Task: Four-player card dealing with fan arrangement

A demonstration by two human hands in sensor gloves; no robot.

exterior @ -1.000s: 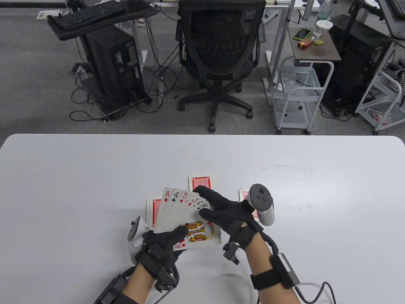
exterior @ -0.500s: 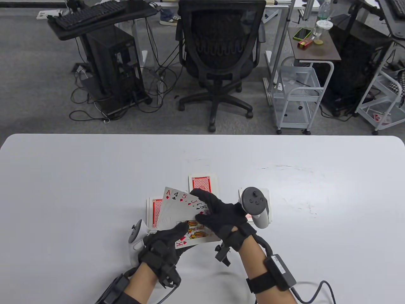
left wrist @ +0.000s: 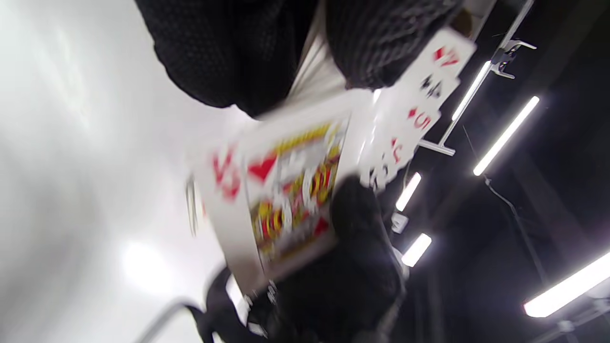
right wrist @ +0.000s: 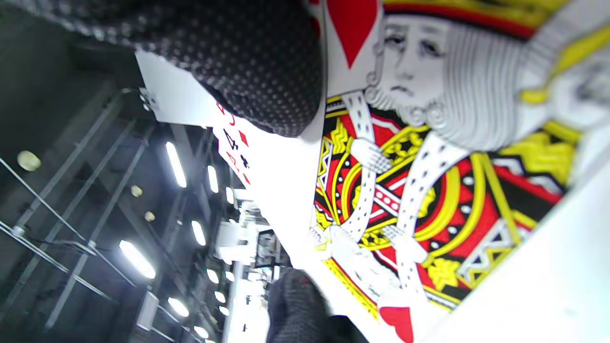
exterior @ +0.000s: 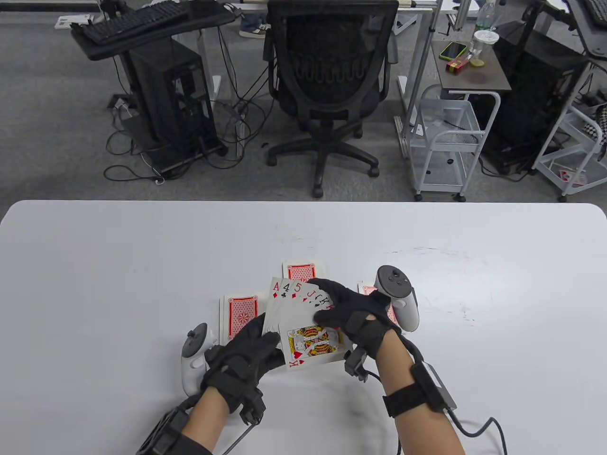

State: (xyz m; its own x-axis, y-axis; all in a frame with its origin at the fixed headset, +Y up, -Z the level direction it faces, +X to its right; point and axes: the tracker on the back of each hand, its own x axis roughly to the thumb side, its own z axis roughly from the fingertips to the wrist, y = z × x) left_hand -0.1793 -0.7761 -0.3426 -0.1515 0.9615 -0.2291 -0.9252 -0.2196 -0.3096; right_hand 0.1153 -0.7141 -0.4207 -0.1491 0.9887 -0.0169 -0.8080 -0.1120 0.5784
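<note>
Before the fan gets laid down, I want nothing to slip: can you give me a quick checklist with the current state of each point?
1. Left hand holds the fan at its base: ok.
2. Right hand grips the fan's far edge: ok.
3. All five corners readable (A, 4, 5, J, K): not ok, right fingers cover part.
4. Three face-down piles stay apart from the fan: cannot tell, fan overlaps them in view.
5. Bare table nearby: ok.

Glossy paper cards (exterior: 308, 332) — matt white table (exterior: 95, 265).
</note>
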